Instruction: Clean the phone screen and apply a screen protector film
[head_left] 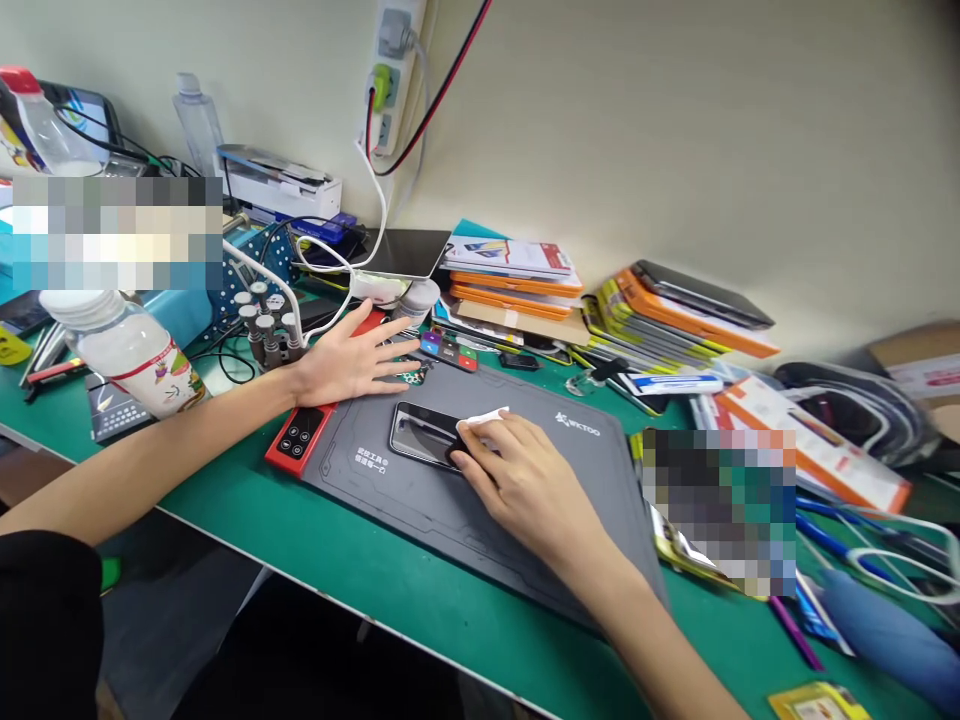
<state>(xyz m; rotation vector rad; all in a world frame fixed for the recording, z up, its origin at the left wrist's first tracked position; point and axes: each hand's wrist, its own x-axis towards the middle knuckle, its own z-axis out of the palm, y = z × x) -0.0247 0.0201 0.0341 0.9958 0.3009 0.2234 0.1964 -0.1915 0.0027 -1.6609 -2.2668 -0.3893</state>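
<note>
A dark-screened smartphone [425,432] lies flat on a grey work mat [420,510]. My right hand [521,475] pinches a white wipe [486,417] at the phone's right end, with the fingers over that part of the screen. Past the phone's left end, my left hand [352,350] is spread with its fingers apart and nothing in it. It is above the mat's red control panel [294,440] and close to a small strip of coloured buttons [448,350]. Part of the red panel is hidden beneath the left hand and wrist.
A clear jar [142,350] and several upright grey-capped tools [266,325] stand left. Orange-edged boxes [517,290] are stacked along the wall below a power strip [394,80]. More packages [810,440] and cables crowd the right side of the green table [337,545].
</note>
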